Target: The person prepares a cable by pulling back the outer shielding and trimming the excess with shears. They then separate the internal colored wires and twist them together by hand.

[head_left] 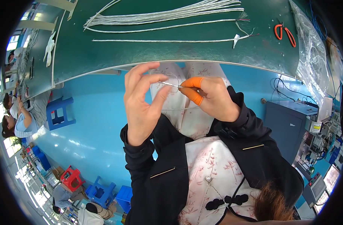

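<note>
Just in front of the table's near edge, both my hands work on one thin silvery braided cable (pixel 172 84). My left hand (pixel 143 99) has it between thumb and index finger, the other fingers raised and bent. Orange finger covers (pixel 194 82) sit on the thumb and index finger of my right hand (pixel 218 97), which pinches the cable close to the left fingertips. Fine loose strands curl above the pinch, and a thin length of cable hangs below across my lap. What lies inside the right fingertips is hidden.
On the green table (pixel 149 52) lie a bundle of silvery cables (pixel 160 17), a single cable (pixel 160 40) with a white tag (pixel 235 40), and red-handled pliers (pixel 284 33). Clear plastic sheeting (pixel 314 48) covers the right end. A grey cabinet (pixel 284 125) stands at right; blue stools (pixel 60 112) stand left.
</note>
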Demonstrator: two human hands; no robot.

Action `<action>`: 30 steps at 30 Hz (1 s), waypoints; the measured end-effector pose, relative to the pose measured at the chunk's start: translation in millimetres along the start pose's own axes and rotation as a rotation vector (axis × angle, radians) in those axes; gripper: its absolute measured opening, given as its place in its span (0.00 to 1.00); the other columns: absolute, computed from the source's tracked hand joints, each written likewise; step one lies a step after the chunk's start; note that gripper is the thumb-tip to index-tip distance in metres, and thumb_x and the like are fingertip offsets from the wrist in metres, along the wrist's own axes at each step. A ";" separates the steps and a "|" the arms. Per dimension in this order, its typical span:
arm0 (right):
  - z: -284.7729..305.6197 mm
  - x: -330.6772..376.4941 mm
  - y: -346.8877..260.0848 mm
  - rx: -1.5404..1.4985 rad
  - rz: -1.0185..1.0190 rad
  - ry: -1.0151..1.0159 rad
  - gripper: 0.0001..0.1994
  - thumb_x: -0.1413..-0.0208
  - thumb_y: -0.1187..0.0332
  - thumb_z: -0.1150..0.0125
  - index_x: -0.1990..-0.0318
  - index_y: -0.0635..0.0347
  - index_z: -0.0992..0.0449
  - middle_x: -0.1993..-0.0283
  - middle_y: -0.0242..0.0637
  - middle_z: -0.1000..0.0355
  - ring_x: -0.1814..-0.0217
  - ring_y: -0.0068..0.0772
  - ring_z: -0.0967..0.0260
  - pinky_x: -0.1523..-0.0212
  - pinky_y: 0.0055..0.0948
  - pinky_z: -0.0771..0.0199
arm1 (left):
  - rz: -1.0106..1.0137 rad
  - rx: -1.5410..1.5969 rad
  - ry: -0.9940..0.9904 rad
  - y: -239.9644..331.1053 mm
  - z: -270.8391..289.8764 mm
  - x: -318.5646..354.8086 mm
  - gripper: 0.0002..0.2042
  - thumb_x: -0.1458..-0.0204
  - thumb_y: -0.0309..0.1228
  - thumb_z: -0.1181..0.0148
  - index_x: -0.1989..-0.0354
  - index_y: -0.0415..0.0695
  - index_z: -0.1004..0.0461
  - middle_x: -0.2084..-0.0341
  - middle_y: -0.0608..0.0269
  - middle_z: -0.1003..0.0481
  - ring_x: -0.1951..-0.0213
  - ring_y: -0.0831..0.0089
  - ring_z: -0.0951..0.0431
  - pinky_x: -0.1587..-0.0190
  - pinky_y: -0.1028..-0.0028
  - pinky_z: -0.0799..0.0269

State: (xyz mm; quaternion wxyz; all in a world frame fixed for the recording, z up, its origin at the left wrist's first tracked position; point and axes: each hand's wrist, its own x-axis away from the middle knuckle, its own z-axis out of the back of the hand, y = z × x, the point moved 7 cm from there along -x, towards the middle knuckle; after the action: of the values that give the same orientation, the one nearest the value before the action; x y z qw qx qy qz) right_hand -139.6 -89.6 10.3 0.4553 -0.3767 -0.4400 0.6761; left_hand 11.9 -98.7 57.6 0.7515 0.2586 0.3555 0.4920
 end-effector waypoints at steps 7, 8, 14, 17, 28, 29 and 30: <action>1.9 -0.6 -7.3 0.141 0.097 0.064 0.05 0.52 0.75 0.37 0.66 0.63 0.24 0.76 0.39 0.27 0.79 0.31 0.32 0.78 0.24 0.34 | -0.003 0.056 0.069 -4.5 1.0 3.1 0.09 0.59 0.21 0.38 0.67 0.41 0.26 0.57 0.60 0.28 0.52 0.60 0.33 0.52 0.68 0.37; 2.3 -0.4 -8.6 0.157 0.124 0.079 0.05 0.52 0.74 0.37 0.67 0.63 0.24 0.76 0.39 0.27 0.80 0.31 0.32 0.78 0.24 0.35 | 0.021 0.093 0.081 -7.7 1.3 3.8 0.09 0.59 0.21 0.38 0.68 0.41 0.26 0.57 0.60 0.28 0.52 0.60 0.33 0.52 0.68 0.37; 2.9 0.3 -10.6 0.215 0.209 0.106 0.05 0.53 0.75 0.37 0.67 0.64 0.25 0.76 0.39 0.27 0.78 0.33 0.30 0.78 0.24 0.34 | 0.070 0.102 0.088 -1.6 2.7 -1.1 0.09 0.58 0.21 0.38 0.67 0.41 0.26 0.56 0.60 0.28 0.52 0.62 0.33 0.51 0.68 0.37; -0.2 0.5 -12.1 0.191 0.192 0.075 0.05 0.53 0.77 0.38 0.67 0.66 0.25 0.76 0.41 0.28 0.76 0.33 0.28 0.78 0.24 0.33 | 0.124 0.098 0.099 1.2 3.5 -0.9 0.08 0.56 0.21 0.40 0.66 0.41 0.26 0.55 0.59 0.29 0.51 0.65 0.33 0.51 0.69 0.38; -4.7 2.8 14.9 -0.427 -0.280 -0.093 0.06 0.44 0.75 0.46 0.62 0.67 0.25 0.68 0.34 0.25 0.75 0.16 0.37 0.72 0.17 0.35 | -0.056 0.063 0.262 2.4 1.6 11.7 0.08 0.61 0.20 0.36 0.71 0.44 0.23 0.56 0.63 0.29 0.51 0.62 0.34 0.52 0.69 0.37; -6.4 2.7 16.9 -0.508 -0.314 -0.116 0.06 0.43 0.74 0.46 0.62 0.66 0.25 0.67 0.33 0.25 0.75 0.15 0.39 0.72 0.16 0.36 | -0.055 0.061 0.263 1.1 1.1 12.8 0.08 0.61 0.20 0.36 0.71 0.44 0.23 0.56 0.63 0.29 0.51 0.62 0.34 0.52 0.69 0.37; -6.1 2.6 18.0 -0.508 -0.315 -0.119 0.06 0.43 0.74 0.46 0.62 0.66 0.25 0.67 0.33 0.25 0.75 0.15 0.39 0.72 0.16 0.36 | 0.015 0.143 0.263 -5.9 -0.3 14.5 0.07 0.60 0.20 0.36 0.71 0.43 0.23 0.56 0.63 0.29 0.51 0.63 0.33 0.51 0.70 0.38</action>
State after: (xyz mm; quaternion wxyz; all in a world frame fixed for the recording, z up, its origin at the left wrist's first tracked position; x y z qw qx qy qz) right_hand -140.0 -89.2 -8.9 0.4193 -0.3655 -0.6739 0.4863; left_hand 18.8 -87.6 48.9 0.6743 0.2478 0.4829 0.5006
